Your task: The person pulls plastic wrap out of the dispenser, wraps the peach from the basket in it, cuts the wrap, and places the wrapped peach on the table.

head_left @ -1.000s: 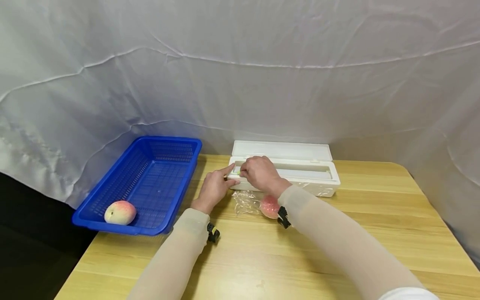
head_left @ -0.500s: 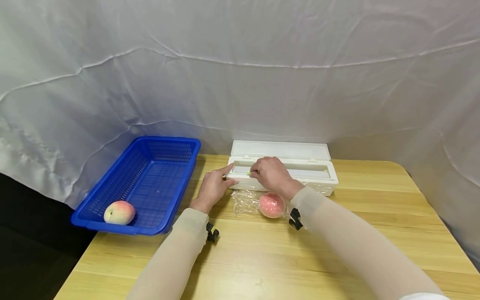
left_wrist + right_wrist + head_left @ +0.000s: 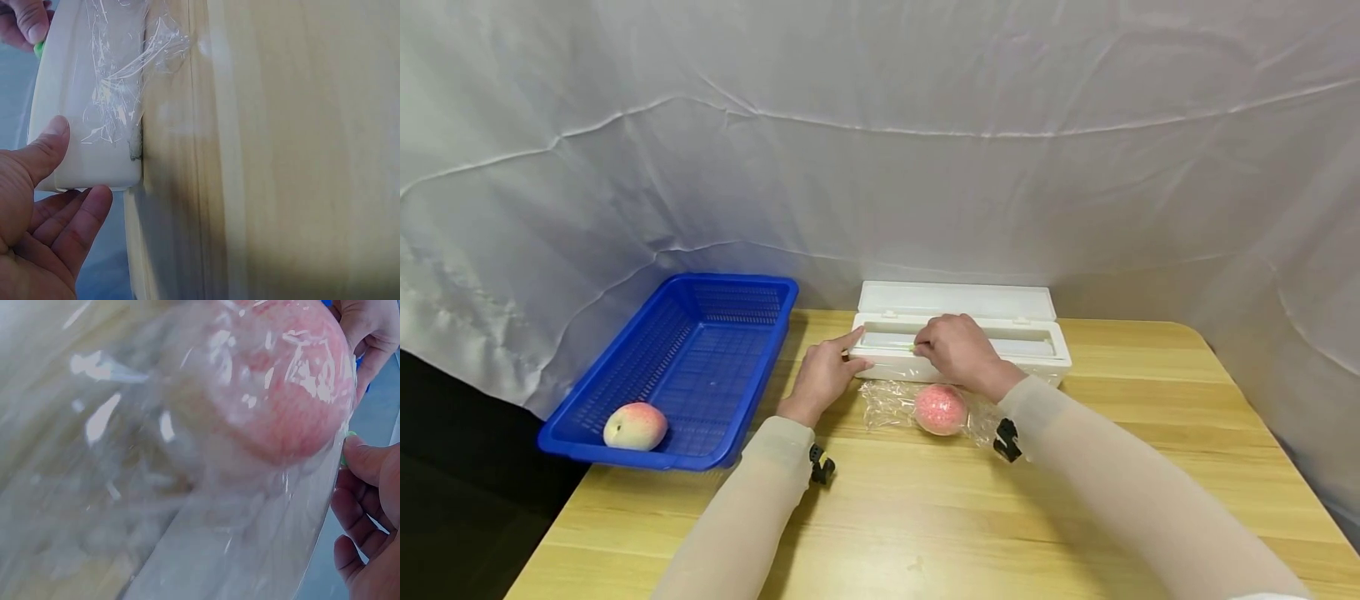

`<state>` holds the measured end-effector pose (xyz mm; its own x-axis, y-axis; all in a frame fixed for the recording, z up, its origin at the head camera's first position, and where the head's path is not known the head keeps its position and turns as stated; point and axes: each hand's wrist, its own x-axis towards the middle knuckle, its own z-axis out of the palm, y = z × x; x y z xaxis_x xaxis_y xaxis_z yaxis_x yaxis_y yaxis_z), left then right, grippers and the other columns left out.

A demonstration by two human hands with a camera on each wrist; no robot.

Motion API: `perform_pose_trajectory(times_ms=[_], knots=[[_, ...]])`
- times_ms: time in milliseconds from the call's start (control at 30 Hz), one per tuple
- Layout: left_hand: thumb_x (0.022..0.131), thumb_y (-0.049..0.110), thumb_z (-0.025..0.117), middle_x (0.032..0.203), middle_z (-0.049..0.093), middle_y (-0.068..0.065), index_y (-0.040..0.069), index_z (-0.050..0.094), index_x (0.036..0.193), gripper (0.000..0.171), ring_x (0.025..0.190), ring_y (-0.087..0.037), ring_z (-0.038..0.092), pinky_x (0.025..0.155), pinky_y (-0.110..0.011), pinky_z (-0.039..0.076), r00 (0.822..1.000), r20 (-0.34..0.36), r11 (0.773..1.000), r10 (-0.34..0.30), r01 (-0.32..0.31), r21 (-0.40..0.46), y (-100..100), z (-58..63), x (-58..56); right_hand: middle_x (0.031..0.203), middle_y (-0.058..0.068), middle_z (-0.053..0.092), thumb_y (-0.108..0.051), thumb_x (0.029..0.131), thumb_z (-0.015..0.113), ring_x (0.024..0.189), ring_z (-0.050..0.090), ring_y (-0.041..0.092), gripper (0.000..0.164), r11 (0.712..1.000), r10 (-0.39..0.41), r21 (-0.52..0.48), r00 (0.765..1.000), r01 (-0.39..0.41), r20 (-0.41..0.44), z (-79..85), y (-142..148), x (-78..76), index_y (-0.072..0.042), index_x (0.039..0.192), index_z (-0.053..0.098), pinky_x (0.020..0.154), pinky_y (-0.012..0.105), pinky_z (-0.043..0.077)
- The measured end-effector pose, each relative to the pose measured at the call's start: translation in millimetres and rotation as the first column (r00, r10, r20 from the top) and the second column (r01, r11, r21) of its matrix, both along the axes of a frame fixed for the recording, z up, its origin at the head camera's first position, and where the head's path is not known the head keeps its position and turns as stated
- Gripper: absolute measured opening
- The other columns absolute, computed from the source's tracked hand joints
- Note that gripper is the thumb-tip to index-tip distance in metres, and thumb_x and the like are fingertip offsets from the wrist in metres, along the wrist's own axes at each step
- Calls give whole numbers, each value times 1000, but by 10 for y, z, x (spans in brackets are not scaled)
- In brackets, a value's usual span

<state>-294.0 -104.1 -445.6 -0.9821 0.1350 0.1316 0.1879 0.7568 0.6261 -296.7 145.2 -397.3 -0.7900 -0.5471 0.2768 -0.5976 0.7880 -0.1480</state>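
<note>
A white cling film dispenser point(image 3: 887, 367) stands at the back of the table with its lid point(image 3: 955, 298) raised. My left hand point(image 3: 822, 371) grips its left end, thumb on the front edge and fingers around the corner, as the left wrist view shows. My right hand point(image 3: 958, 350) pinches the small green slide cutter point(image 3: 912, 347) on the dispenser's front rim. In front of the dispenser lies a pink peach point(image 3: 940, 409) under clear cling film point(image 3: 887, 403). The right wrist view shows the film point(image 3: 250, 519) stretched over the peach point(image 3: 294, 381) close up.
To the left, a blue plastic basket point(image 3: 730, 392) holds another peach point(image 3: 636, 427) in its near corner. Grey cloth point(image 3: 880, 167) hangs behind the wooden table point(image 3: 895, 517). The basket's near left end reaches past the table edge.
My right hand has slid to the right along the dispenser's rim with the green cutter, and more of the wrapped peach shows. My left hand keeps its hold on the left end.
</note>
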Motion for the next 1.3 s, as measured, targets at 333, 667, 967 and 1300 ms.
perform_pose_trajectory(times_ms=[333, 667, 967, 1300], knots=[[96, 34, 77, 142, 67, -13, 31, 53, 155, 64, 76, -21, 58, 85, -38, 54, 1000, 1, 1000, -5, 5, 20, -7, -14, -3, 100, 4, 81, -21, 99, 75, 98, 74, 25, 13, 1000, -17, -11, 1000, 16, -3, -9, 183, 38, -12, 103, 84, 96, 52, 57], [97, 34, 77, 132, 73, -16, 31, 53, 156, 64, 60, -13, 41, 78, -35, 51, 1000, -8, 1000, -13, 13, 17, -10, -19, 0, 103, 5, 81, -20, 99, 76, 100, 74, 26, 14, 999, -34, -12, 999, 34, 10, -7, 250, 59, -10, 104, 84, 99, 49, 57], [97, 35, 76, 145, 65, -14, 32, 51, 157, 65, 61, -13, 38, 80, -35, 50, 1000, 11, 1000, -20, 19, 19, -12, -6, 3, 102, 6, 81, -20, 98, 77, 99, 75, 26, 14, 999, -28, -18, 1000, 27, -8, -15, 295, 58, -8, 103, 83, 98, 47, 57], [98, 35, 76, 78, 66, -7, 33, 50, 157, 64, 52, -11, 34, 61, -32, 43, 1000, 19, 999, -24, 24, 35, -17, -1, 17, 104, 6, 81, -20, 99, 76, 101, 75, 26, 15, 999, -47, -10, 999, 47, 22, -8, 349, 72, -9, 104, 84, 99, 47, 57]])
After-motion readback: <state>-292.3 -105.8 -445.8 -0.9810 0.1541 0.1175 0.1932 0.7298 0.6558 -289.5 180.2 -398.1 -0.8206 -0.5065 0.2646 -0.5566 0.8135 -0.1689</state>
